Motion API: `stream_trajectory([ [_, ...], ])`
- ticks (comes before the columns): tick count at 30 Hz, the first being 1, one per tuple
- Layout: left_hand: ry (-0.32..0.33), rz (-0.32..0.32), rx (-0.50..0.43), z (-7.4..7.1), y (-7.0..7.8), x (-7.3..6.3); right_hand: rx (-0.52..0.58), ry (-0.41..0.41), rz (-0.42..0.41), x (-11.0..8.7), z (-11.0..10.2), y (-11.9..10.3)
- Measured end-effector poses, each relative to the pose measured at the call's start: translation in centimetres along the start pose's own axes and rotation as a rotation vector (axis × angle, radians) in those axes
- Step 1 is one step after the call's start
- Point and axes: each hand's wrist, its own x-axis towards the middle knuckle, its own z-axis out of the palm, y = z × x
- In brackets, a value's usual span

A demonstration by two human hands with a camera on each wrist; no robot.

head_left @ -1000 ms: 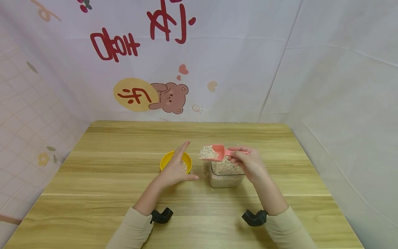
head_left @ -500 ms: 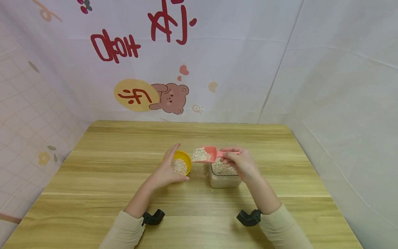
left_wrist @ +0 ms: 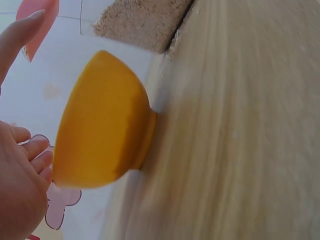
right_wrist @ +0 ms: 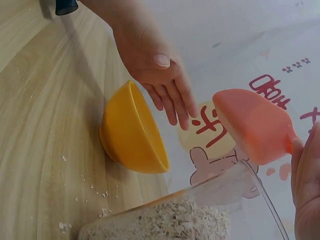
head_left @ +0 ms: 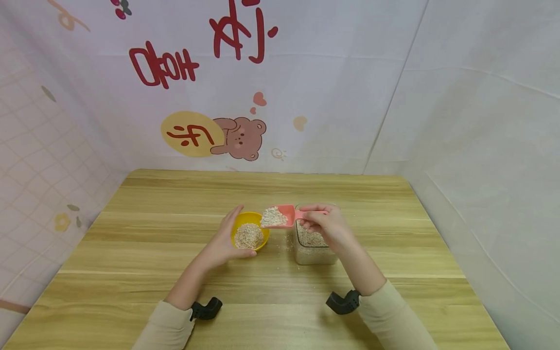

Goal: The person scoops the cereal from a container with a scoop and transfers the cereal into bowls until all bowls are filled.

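My right hand (head_left: 329,226) pinches the handle of a pink scoop (head_left: 286,213) heaped with oat flakes. The scoop's tip overlaps the right rim of a yellow bowl (head_left: 245,218) in the head view, and the right wrist view shows the scoop (right_wrist: 252,127) raised higher than the bowl (right_wrist: 130,132). Oats (head_left: 249,237) lie in the bowl, which stands upright on the table. My left hand (head_left: 222,245) spreads around the bowl's left side, thumb and fingers apart; its straight fingers (right_wrist: 172,100) are close to the rim in the right wrist view.
Under my right hand stands a clear square container (head_left: 316,256) filled with oats. Loose flakes (head_left: 286,247) lie scattered on the wooden table (head_left: 280,311) between container and bowl. A printed white cloth (head_left: 332,78) closes off the back and sides.
The loaded scoop has moved left with my right hand, from over the container toward the bowl. My left hand has drawn left from over the bowl to its side, uncovering the oats.
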Motion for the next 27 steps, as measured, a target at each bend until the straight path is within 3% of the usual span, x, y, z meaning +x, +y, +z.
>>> stream_trajectory([
  [12,-0.009,-0.043,0.03,-0.7,-2.0,-0.6,-0.041,0.061,0.044,0.8,1.1,0.3],
  [27,-0.027,-0.052,0.042,-0.5,-3.9,-0.4,-0.096,0.005,0.092,2.0,2.0,1.1],
])
